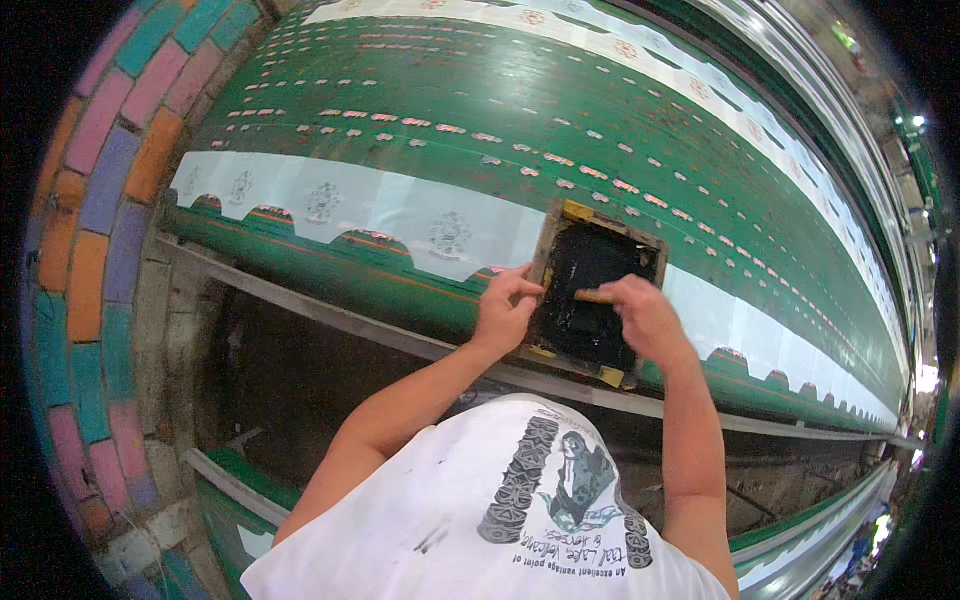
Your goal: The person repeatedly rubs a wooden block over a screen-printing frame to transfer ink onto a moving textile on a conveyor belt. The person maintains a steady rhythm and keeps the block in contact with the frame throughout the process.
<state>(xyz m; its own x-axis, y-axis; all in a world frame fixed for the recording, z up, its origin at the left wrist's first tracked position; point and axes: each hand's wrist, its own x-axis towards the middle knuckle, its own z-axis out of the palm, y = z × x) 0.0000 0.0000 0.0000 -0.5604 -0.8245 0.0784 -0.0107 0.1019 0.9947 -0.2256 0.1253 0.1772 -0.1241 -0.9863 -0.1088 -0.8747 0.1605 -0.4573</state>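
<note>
A rectangular screen frame (554, 240) with a black, ink-smeared inside and yellow corner patches lies across a scalloped white fabric strip (384, 205), which bears grey printed motifs, on a long green table (470, 100). My left hand (508, 308) grips the frame's left edge with its fingertips. My right hand (645, 315) is closed on a tan wooden squeegee handle (594, 296) over the black area; the squeegee's blade is hard to make out.
A second white strip (624, 48) with orange motifs runs along the table's far side. A metal rail (268, 286) edges the near side, above a dark gap. Behind me is a lower green bench (240, 500). Multicoloured brick paving (87, 340) borders the left.
</note>
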